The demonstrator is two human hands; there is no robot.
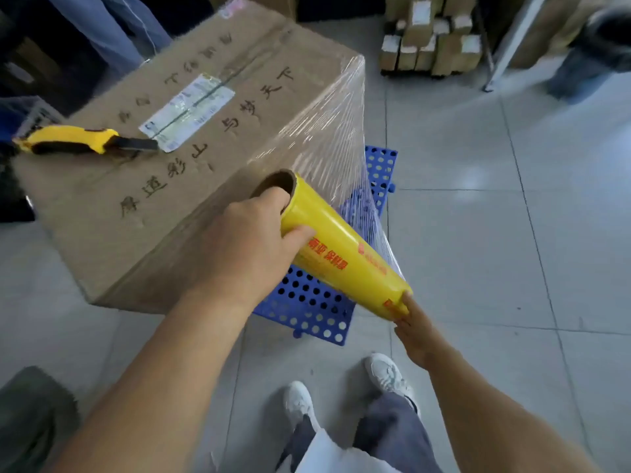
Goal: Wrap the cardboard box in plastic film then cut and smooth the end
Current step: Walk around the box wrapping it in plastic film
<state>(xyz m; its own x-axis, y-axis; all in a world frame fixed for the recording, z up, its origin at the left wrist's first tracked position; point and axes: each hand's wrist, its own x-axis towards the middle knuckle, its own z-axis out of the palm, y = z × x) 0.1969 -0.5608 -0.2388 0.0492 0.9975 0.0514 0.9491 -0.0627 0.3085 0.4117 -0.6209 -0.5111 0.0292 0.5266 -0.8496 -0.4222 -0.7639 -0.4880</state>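
Head view shows my hands gripping both ends of the yellow plastic-film roll (341,247), left hand (246,247) nearer the brown cardboard box (143,186), right hand (415,331) low, axis slanting down-right, clear film sheet (327,145) running up to the box's corner.

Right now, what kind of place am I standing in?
Probably a warehouse or packing room: a big cardboard box on a blue plastic pallet, stretch film roll mid-wrap, small cartons stacked behind.
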